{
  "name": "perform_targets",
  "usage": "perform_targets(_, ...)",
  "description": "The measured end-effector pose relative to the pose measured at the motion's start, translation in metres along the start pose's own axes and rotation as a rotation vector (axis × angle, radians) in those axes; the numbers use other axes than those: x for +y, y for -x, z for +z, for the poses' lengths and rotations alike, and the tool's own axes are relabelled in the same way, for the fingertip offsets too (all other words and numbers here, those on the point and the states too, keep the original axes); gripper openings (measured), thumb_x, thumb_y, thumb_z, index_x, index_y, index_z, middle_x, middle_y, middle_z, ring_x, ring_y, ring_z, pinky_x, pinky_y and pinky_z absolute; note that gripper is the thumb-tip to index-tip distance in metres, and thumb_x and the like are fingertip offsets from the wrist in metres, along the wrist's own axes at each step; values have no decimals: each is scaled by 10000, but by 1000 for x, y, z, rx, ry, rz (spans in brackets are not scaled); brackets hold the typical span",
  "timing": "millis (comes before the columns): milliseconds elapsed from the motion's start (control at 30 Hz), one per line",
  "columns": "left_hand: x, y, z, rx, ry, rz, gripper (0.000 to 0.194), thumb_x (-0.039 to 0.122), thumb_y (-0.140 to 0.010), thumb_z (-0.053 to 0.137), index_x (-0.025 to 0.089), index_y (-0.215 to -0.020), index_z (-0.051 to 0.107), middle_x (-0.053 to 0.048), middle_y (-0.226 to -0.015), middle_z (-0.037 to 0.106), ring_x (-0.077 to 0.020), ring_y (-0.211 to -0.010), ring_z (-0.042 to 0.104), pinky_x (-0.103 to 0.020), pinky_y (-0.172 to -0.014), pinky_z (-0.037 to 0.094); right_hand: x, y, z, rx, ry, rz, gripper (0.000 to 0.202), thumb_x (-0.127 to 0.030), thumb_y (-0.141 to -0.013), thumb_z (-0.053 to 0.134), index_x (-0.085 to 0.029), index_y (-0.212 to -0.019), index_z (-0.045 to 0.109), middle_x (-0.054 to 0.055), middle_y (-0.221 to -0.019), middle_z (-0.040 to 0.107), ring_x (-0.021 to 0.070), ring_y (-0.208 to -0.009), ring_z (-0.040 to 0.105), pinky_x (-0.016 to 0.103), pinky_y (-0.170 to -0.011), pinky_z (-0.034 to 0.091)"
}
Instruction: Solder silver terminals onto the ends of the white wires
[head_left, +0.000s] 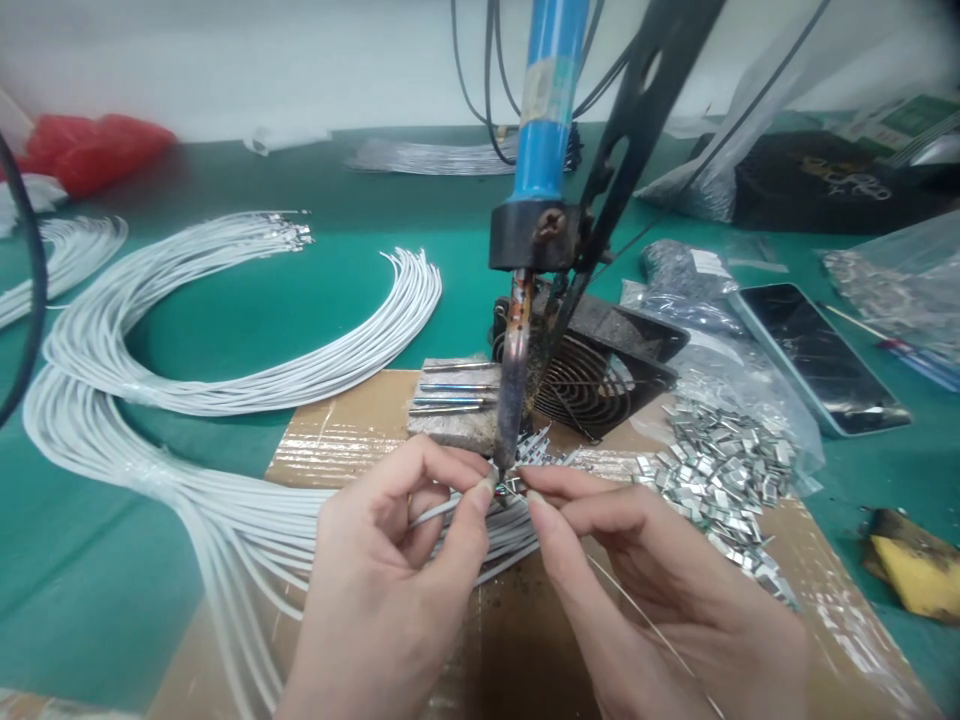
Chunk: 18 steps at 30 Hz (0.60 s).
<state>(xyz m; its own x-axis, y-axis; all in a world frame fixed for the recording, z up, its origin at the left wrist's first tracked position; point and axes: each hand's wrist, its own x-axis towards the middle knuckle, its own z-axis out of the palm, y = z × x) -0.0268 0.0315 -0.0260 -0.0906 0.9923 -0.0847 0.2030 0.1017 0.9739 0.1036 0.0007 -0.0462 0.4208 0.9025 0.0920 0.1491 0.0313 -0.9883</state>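
My left hand [409,560] pinches a white cable [435,512] near its end, just under the tip of a soldering iron [512,390] with a blue handle. Facing it, my right hand [637,570] is closed on a thin solder wire [652,625], which trails down past the palm. The fingertips of both hands nearly meet at the iron's tip. A tiny metal part sits between them, but the fingers cover most of it. Beneath the hands lies a bundle of white cables [255,515] on a brown cardboard sheet [337,420].
A black fan [592,370] stands behind the iron, beside a grey block [454,400] with metal rods. Small metal connector shells [727,460] are heaped at right. Beyond them lie a phone [821,355] and plastic bags [690,290]. A yellow sponge [915,570] rests far right.
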Motion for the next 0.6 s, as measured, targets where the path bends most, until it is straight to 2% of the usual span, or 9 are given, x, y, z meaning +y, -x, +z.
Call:
perform_targets(267,0,1,-2,2,-2,-18,174,133,-894,728,234,-753,737,35,-847,781,-85,-765,778,-76,-681,576,-4,1,-1,7,59,-6,257,-300,-915,793,-256,-684,689,12,-982,863,175,-864,828,183,-720,614)
perform_targets(467,0,3,0,-15,26,-78,145,143,-842,771,226,-730,734,29,-828,787,-87,-738,765,-79,-665,565,-1,4,-2,-30,39,20,262,-298,-922,779,-240,-689,673,29,-1022,864,174,-906,841,152,-762,631)
perform_targets(533,1,5,3,1,43,-108,129,152,-810,791,221,-715,736,22,-824,787,-90,-714,749,-87,-649,558,3,3,-11,-30,37,4,205,-300,-924,782,-252,-744,695,9,-998,866,156,-875,844,126,-766,635)
perform_targets(600,3,9,4,52,72,-155,125,169,-777,809,211,-690,728,14,-824,782,-83,-663,708,-93,-614,538,12,-2,-29,13,53,-20,97,-320,-928,791,-279,-855,742,-23,-893,856,131,-778,839,91,-720,632)
